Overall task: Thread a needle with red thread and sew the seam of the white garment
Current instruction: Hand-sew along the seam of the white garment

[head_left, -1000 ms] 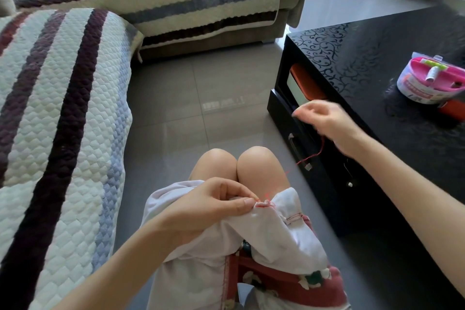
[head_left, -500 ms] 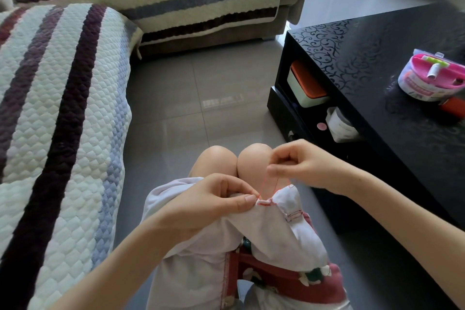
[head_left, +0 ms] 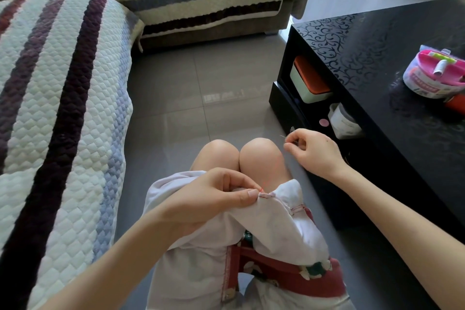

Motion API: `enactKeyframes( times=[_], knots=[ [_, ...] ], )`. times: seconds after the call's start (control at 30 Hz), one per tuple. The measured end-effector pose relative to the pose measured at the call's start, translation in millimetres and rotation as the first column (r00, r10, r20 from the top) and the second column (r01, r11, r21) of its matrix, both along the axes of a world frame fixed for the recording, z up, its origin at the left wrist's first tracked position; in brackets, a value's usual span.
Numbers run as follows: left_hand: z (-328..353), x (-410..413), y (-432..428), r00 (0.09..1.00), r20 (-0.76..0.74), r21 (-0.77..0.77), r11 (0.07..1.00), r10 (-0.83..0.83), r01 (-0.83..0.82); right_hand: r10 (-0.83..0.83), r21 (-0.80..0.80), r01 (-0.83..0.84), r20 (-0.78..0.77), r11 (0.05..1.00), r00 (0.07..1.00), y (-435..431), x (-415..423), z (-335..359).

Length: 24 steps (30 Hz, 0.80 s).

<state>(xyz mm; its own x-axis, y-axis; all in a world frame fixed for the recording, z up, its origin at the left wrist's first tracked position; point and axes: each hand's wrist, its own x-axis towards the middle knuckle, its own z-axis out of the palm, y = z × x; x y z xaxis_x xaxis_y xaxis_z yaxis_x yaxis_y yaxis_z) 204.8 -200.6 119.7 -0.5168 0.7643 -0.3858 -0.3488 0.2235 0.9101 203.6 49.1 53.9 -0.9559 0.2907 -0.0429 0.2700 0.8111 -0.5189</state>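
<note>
Lying across the person's lap at six o'clock in the view, the white garment [head_left: 279, 224] was bunched up toward the bare knees [head_left: 261, 156]; a short row of red stitches [head_left: 266, 195] ran along its raised seam edge; the left hand [head_left: 208, 199] pinched that edge between thumb and forefinger, its grip closed on the cloth just at the nine o'clock end of the stitches; a fine red thread [head_left: 262, 187] rose from the seam toward one o'clock, faint against the knee, and led up to the right hand [head_left: 314, 153]; that hand was held apart from the garment, at one o'clock from the seam, with its fingers curled and thumb and forefinger pinching the needle [head_left: 283, 136], of which only a thin sliver showed at the fingertips; beneath the garment, at five o'clock, lay red patterned fabric [head_left: 289, 272]; a black table [head_left: 377, 58] with a scroll pattern stood from two to four o'clock, a pink sewing kit [head_left: 437, 75] on its top at three o'clock and an orange-lidded box [head_left: 309, 83] on its lower shelf; a sofa [head_left: 63, 108] under a striped quilted cover filled nine to twelve o'clock; grey floor tiles [head_left: 201, 83] lay between.
</note>
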Motion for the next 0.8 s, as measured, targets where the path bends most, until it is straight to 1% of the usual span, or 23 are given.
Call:
enactKeyframes(
  times=[0.03, 0.07, 0.1, 0.13, 0.17, 0.2, 0.23, 0.27, 0.33, 0.37, 0.4, 0.47, 0.5, 0.57, 0.63, 0.67, 0.73, 0.8],
  knots=[
    [-1, -1, 0, 1.0, 0.0, 0.006, 1.0, 0.008, -0.008, 0.062, -0.185, -0.067, -0.029, 0.98, 0.998, -6, 5, 9],
    [-2, -1, -1, 1.0, 0.002, 0.008, 1.0, 0.02, -0.02, 0.153, -0.382, -0.156, -0.039, 0.911, 0.988, -13, 12, 21],
    [-4, -2, -2, 1.0, 0.007, 0.01, 1.0, 0.029, -0.029, 0.265, -0.537, -0.233, -0.018, 0.811, 0.964, -20, 20, 33],
    [-4, -2, -2, 0.999, 0.01, 0.015, 0.999, 0.032, -0.032, 0.383, -0.633, -0.282, 0.024, 0.721, 0.924, -27, 28, 42],
    [-4, -3, -3, 0.999, 0.013, 0.017, 0.999, 0.032, -0.032, 0.487, -0.682, -0.316, 0.067, 0.66, 0.871, -32, 35, 48],
    [-4, -3, -3, 0.999, 0.013, 0.015, 0.999, 0.036, -0.036, 0.558, -0.693, -0.343, 0.102, 0.634, 0.824, -36, 41, 50],
    [-3, -3, -3, 0.999, 0.01, 0.005, 0.999, 0.047, -0.047, 0.588, -0.681, -0.363, 0.124, 0.636, 0.799, -38, 45, 49],
    [-2, -4, -3, 0.998, -0.005, -0.017, 0.998, 0.067, -0.067, 0.582, -0.668, -0.366, 0.124, 0.648, 0.804, -37, 47, 47],
    [-2, -4, -5, 0.99, -0.079, -0.092, 0.988, 0.115, -0.122, 0.532, -0.673, -0.316, 0.136, 0.669, 0.836, -31, 52, 50],
    [-2, -3, -5, 0.984, -0.122, -0.128, 0.981, 0.128, -0.143, 0.51, -0.691, -0.289, 0.133, 0.663, 0.85, -28, 55, 54],
    [-2, -2, -5, 0.978, -0.162, -0.154, 0.976, 0.128, -0.154, 0.497, -0.711, -0.268, 0.131, 0.65, 0.858, -23, 59, 58],
    [-3, 3, -2, 0.958, -0.273, -0.199, 0.97, 0.083, -0.141, 0.515, -0.737, -0.253, 0.149, 0.627, 0.844, -17, 68, 69],
    [-4, 6, 2, 0.94, -0.339, -0.228, 0.965, 0.051, -0.134, 0.514, -0.727, -0.248, 0.165, 0.64, 0.842, -15, 73, 71],
    [-9, 10, 10, 0.902, -0.432, -0.264, 0.953, 0.023, -0.151, 0.438, -0.655, -0.213, 0.199, 0.725, 0.877, -13, 77, 66],
    [-15, 11, 17, 0.893, -0.449, -0.286, 0.944, 0.02, -0.165, 0.335, -0.528, -0.185, 0.202, 0.829, 0.92, -13, 78, 54],
    [-18, 10, 20, 0.897, -0.442, -0.297, 0.941, 0.016, -0.163, 0.307, -0.446, -0.199, 0.184, 0.873, 0.934, -13, 79, 48],
    [-21, 9, 23, 0.908, -0.419, -0.308, 0.937, 0.021, -0.164, 0.275, -0.308, -0.232, 0.101, 0.923, 0.956, -17, 80, 41],
    [-23, 8, 22, 0.918, -0.393, -0.305, 0.937, 0.041, -0.172, 0.26, -0.29, -0.247, 0.005, 0.924, 0.966, -22, 83, 43]
  ],
)
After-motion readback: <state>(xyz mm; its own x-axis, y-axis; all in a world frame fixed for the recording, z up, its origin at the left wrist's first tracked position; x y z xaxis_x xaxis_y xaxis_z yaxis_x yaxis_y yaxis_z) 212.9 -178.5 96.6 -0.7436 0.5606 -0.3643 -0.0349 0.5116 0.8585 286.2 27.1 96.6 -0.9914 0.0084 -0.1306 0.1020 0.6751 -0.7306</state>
